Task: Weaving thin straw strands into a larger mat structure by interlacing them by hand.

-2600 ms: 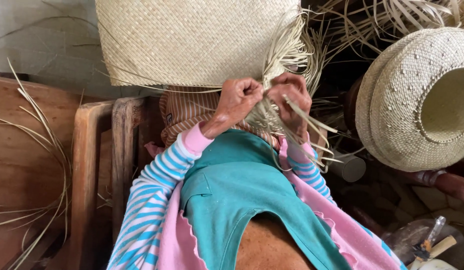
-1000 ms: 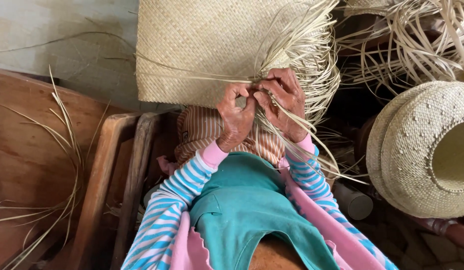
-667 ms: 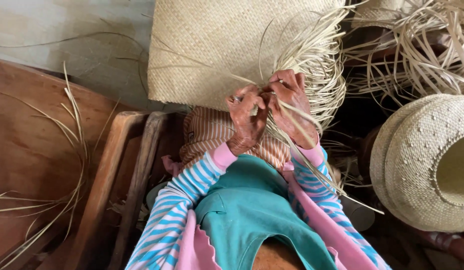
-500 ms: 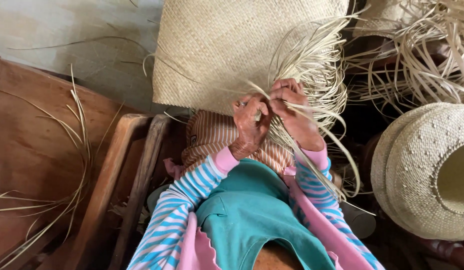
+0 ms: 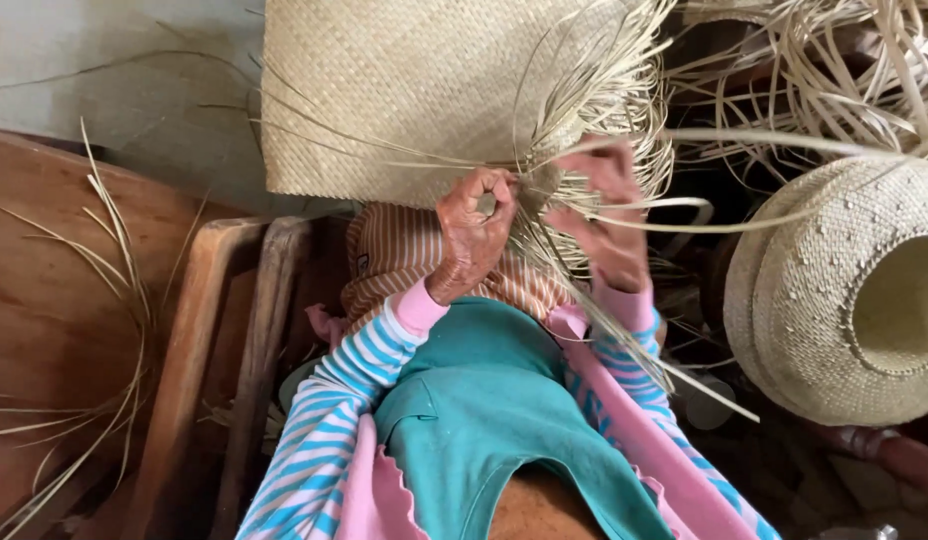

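- The left hand [image 5: 474,235] is curled into a tight fist at the lower edge of the woven straw mat [image 5: 424,90], fingers pinched around a few thin straw strands [image 5: 584,130] just where the weave ends.
- The right hand [image 5: 609,215] sits just beside it, blurred, fingers partly spread among the loose strands; one long strand crosses its fingers, but whether it truly grips any cannot be told.
- The mat stands up in front of the person, its woven face filling the upper middle of the view, its unfinished fringe fanning out along the right edge and bottom right corner.
- Under the hands lies an orange striped cloth [image 5: 404,260], over the lap.
- A finished straw hat [image 5: 834,300] rests on its side, well to the right of the hands.
- A wooden chair frame [image 5: 199,340] stands to the left, with stray straw [image 5: 114,300] lying over the wooden board [image 5: 44,300] beside it.
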